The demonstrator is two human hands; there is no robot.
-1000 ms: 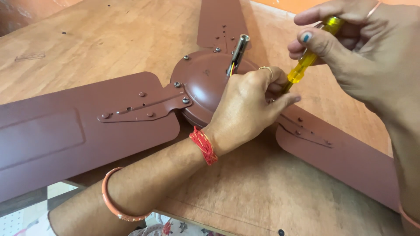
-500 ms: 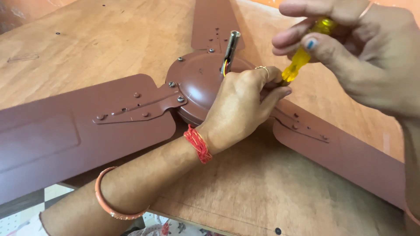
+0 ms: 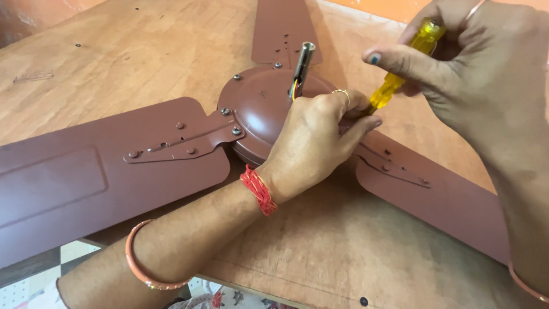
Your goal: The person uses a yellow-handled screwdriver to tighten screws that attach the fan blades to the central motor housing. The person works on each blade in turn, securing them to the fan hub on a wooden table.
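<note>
Nearest, at the bottom edge: a strip of checked floor and patterned cloth below the rim of the wooden surface (image 3: 320, 252). Just above, on the left forearm, an orange bangle (image 3: 137, 263), and further up the wrist a red thread band (image 3: 258, 189).

On the surface, lying flat: a brown ceiling fan. Near left, one long blade (image 3: 63, 189), fixed by a screwed metal bracket (image 3: 183, 143) to the round motor housing (image 3: 257, 106) in the middle. Near right, a second blade (image 3: 446, 200), partly under the right forearm. Far, a third blade (image 3: 283, 28) pointing away.

Left hand (image 3: 314, 140) resting on the right side of the motor housing, fingers curled and pressed down near the hub; a ring on one finger. Whether something small is pinched under the fingertips, cannot tell.

Right hand (image 3: 480, 74) at upper right, closed around the yellow handle of a screwdriver (image 3: 403, 66). Screwdriver tilted, handle up and far, shaft down toward the left hand; tip hidden behind the left fingers.

Upright from the middle of the housing: a short metal rod (image 3: 301, 63) with coloured wires at its base, just beside the left hand.
</note>
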